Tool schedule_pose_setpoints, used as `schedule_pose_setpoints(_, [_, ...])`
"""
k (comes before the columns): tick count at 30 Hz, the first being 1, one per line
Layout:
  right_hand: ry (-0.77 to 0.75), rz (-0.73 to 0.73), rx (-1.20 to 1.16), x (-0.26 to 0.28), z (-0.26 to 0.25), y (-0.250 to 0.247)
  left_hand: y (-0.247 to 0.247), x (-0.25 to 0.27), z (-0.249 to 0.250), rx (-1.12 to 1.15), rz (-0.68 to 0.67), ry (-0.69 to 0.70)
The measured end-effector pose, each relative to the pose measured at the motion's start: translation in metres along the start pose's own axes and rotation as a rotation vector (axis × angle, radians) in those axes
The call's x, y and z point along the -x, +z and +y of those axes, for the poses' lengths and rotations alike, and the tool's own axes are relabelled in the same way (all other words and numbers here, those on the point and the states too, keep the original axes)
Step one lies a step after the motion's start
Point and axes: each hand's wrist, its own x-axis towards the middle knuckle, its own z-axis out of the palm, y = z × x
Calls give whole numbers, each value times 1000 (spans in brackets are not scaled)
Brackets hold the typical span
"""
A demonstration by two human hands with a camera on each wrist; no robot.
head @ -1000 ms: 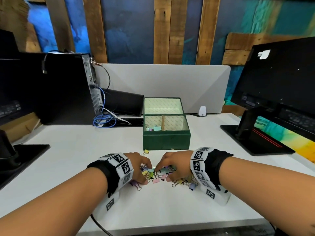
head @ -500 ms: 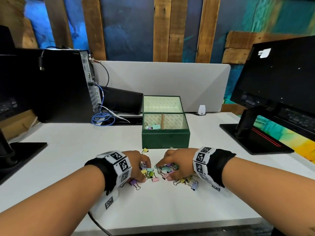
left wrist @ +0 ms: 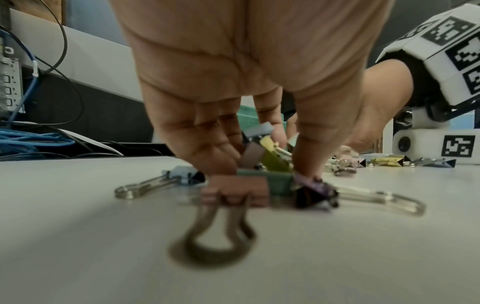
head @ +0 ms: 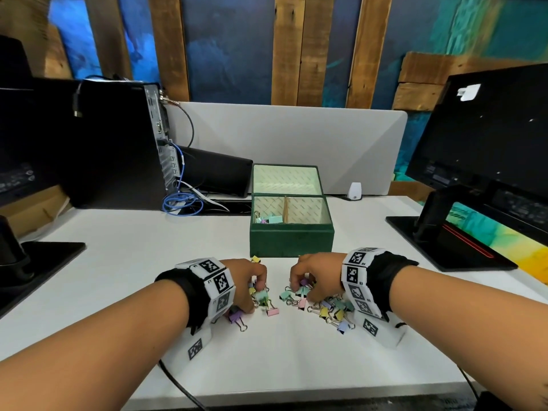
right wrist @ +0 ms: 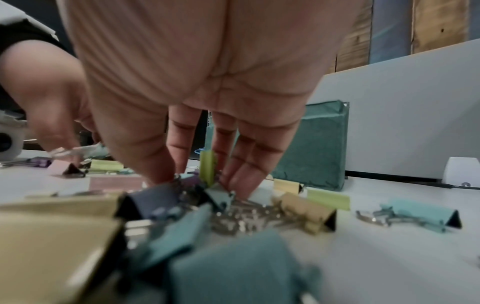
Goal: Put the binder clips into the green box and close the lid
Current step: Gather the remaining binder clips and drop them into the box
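Binder clips (head: 326, 307) — scattered on white surface (head: 118, 262); left hand (head: 247, 280) and right hand (head: 314, 272) each pinching several. Green box (head: 292, 241) — lid open.

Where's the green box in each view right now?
Head: green box at centre, lid open, just beyond both hands.
Left wrist: only a green sliver between the fingers.
Right wrist: right of centre, behind the fingers.
Shared landmark: the grey divider behind it.
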Motion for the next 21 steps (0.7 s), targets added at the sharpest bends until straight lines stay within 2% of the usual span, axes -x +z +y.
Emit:
schedule_pose_setpoints(10, [46,-39,28,-9,-1,-2,-2,-1,2,68,-2,11])
schedule_pose_setpoints(15, [46,-16,18,-10,-1,-2,-7,-5,1,83,37,27])
schedule_pose_setpoints(21, [55,-46,-15,-12,6,-6,-9,-10,-6,228,108,10])
